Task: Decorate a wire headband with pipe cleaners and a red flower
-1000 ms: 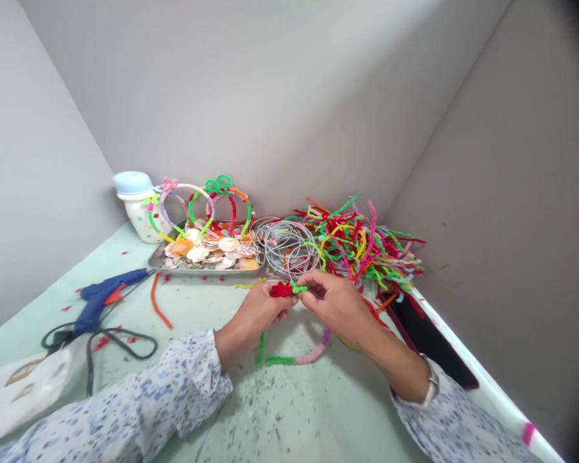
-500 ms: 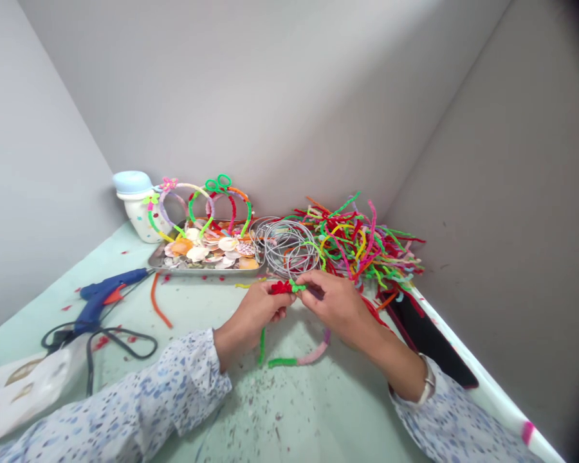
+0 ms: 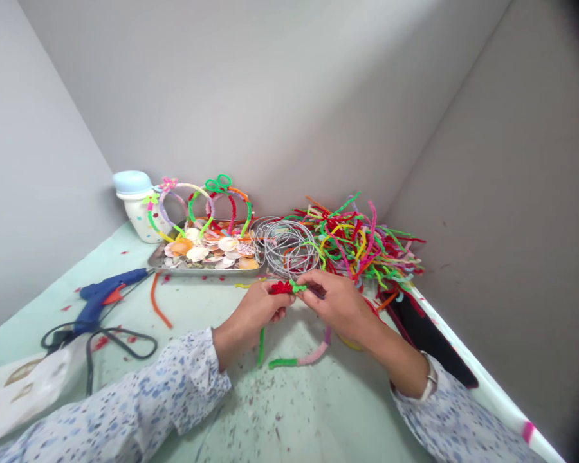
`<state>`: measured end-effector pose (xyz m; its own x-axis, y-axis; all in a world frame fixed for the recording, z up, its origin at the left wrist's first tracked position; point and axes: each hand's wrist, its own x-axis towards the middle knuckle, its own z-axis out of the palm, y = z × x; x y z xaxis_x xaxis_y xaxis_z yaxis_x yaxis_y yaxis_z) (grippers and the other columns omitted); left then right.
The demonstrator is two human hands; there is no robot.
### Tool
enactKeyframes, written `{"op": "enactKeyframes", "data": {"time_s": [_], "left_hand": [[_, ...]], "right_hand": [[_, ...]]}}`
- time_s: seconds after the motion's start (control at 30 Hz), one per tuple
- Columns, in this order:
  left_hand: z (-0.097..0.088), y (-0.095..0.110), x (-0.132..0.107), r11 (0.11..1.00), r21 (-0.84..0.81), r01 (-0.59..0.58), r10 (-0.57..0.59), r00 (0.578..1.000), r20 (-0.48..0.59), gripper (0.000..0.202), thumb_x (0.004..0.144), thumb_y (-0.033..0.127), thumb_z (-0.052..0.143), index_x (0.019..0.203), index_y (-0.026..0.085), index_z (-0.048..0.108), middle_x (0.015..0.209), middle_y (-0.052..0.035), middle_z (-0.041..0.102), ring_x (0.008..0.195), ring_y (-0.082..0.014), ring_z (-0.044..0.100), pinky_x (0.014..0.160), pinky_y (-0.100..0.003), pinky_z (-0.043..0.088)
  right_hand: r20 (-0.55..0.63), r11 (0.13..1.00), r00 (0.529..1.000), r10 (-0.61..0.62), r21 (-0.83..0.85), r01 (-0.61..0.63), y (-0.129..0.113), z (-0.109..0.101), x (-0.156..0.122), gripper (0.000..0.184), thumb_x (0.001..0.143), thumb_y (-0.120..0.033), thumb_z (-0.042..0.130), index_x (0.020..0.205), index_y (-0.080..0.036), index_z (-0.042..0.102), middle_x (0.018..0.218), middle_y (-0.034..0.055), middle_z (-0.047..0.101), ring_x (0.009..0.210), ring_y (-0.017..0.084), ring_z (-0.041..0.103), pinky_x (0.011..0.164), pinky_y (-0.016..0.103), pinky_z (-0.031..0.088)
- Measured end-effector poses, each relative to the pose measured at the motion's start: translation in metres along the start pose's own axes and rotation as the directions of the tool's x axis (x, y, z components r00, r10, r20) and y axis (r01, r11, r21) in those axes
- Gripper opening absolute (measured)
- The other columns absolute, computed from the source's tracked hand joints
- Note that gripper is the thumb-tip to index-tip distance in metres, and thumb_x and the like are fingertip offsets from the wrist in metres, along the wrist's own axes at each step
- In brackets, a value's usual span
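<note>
My left hand [image 3: 259, 308] and my right hand [image 3: 336, 301] meet above the pale green table [image 3: 289, 411], both pinched on a headband wrapped in pipe cleaners [image 3: 289, 361]. Its green and pink arc hangs down beneath my hands. At the top, between my fingertips, sits a red pipe-cleaner knot with a bright green bit [image 3: 287, 287]. The left fingers grip the red part, the right fingers the green end.
A heap of coloured pipe cleaners [image 3: 361, 244] and bare wire headbands [image 3: 289, 247] lie behind my hands. A metal tray of shells [image 3: 207, 254] holds finished headbands [image 3: 212, 199], beside a white jar [image 3: 137, 206]. A blue glue gun [image 3: 103, 297] and an orange pipe cleaner [image 3: 157, 305] lie left.
Both hands stay pinched on the knot with only small finger shifts. The hanging arc of the headband has swung very slightly.
</note>
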<state>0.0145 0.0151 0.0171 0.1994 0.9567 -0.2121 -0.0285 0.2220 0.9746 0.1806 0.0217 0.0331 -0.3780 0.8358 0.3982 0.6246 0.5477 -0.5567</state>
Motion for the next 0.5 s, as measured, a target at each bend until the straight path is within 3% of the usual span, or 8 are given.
{"op": "enactKeyframes", "data": {"time_s": [0.5], "left_hand": [[-0.0007,-0.0017,-0.0037,0.999,-0.034,-0.036,0.036,0.999,0.001,0.012,0.067,0.018,0.058,0.058,0.016,0.051,0.050,0.0034,0.046,0.045,-0.0075,0.038,0.043,-0.022,0.026]], "right_hand": [[-0.001,0.997,1.000,0.002,-0.074,-0.002,-0.0050,-0.0018,-0.0004,0.024,0.076,-0.010,0.055,0.093,-0.022,0.065,0.091,0.0015,0.069,0.081,0.016,0.063,0.072,0.025,0.045]]}}
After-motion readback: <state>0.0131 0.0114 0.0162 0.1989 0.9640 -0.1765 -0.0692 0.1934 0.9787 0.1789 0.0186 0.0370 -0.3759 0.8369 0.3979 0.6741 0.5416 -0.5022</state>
